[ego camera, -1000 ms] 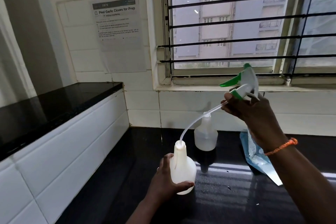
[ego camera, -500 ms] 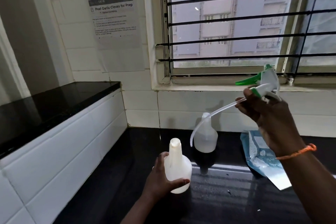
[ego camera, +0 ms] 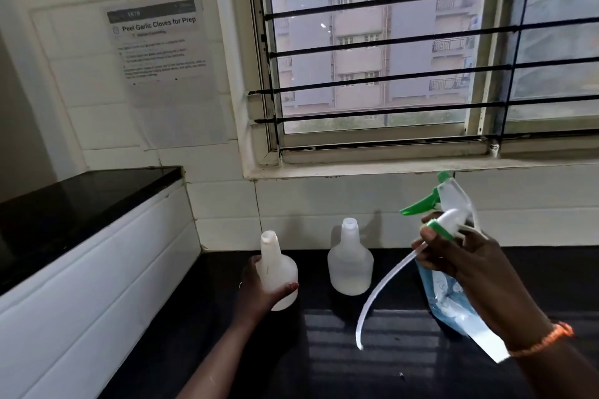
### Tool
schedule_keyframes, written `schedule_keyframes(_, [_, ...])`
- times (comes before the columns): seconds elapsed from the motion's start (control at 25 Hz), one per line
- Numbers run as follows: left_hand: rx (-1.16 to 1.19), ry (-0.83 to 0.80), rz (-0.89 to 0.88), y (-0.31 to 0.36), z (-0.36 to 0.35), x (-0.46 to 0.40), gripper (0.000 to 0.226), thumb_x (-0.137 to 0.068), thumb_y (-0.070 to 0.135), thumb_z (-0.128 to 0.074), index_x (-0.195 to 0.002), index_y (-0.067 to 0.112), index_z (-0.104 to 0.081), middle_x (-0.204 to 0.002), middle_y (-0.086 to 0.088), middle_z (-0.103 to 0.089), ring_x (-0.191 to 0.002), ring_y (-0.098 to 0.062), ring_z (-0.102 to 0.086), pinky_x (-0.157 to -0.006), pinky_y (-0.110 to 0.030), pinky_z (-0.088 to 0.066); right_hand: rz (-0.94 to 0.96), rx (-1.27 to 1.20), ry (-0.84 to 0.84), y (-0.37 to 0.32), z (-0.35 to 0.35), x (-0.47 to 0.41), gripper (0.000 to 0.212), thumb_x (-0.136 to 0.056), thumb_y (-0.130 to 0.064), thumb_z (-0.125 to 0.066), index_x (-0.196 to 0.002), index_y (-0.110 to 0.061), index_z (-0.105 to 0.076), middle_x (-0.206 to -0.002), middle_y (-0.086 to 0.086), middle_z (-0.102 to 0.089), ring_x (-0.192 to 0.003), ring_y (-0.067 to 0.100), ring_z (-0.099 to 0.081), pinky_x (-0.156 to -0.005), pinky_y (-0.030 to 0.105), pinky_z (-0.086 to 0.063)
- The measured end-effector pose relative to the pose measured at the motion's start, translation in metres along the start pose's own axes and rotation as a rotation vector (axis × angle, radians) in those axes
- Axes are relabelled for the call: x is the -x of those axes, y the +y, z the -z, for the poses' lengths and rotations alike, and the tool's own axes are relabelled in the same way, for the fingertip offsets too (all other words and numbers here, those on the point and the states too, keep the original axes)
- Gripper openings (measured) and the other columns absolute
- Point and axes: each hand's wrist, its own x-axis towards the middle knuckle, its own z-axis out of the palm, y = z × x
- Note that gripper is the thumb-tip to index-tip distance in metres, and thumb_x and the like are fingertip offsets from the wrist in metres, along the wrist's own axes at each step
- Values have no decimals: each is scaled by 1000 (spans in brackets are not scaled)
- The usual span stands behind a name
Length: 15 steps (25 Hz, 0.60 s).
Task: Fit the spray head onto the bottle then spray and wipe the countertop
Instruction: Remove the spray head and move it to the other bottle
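My left hand grips a white opaque bottle that stands upright on the black countertop, its neck open. My right hand holds the white and green spray head up to the right. Its long dip tube curves down and left, hanging free in the air above the counter, outside any bottle. A second, translucent bottle with an open neck stands between my two hands, near the wall.
A blue and clear packet lies on the counter behind my right hand. A raised black ledge with a white tiled face runs along the left. White tiled wall and a barred window stand behind.
The dip tube has come out of the white bottle's neck. My right hand has carried the spray head to the right and lower. The left hand has kept its hold on the bottle.
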Motion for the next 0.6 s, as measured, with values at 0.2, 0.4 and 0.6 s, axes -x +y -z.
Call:
schedule_keyframes(0.2, [0,14,21,-10,-9,-19,94,-58,40,-85,-133,16,-32,-134,-8,-45,-120,-28,-47,-98,-41,-42,-23,19,-4,13,2,-2,27,-66,-28,-67,-90,-16,-66,-70,6,-75,-64,10,-70,-56,18,-56])
schedule_keyframes(0.4, [-181,244,-221,-1,-7,-4,99,-57,50,-80,-133,7,-33,-144,-17,-35,-127,-32,-43,-100,-45,-39,-56,10,-4,18,0,-3,34,-60,-36,-71,-87,-17,-69,-72,8,-75,-65,11,-69,-58,19,-56])
schedule_keyframes(0.6, [-143,202,-744,34,-47,18,80,-72,65,-59,-132,17,-35,-140,1,-40,-129,-13,-36,-106,-22,-28,-69,10,-23,15,1,-1,50,-48,-57,-80,-85,-24,-72,-74,8,-74,-67,13,-69,-60,20,-57])
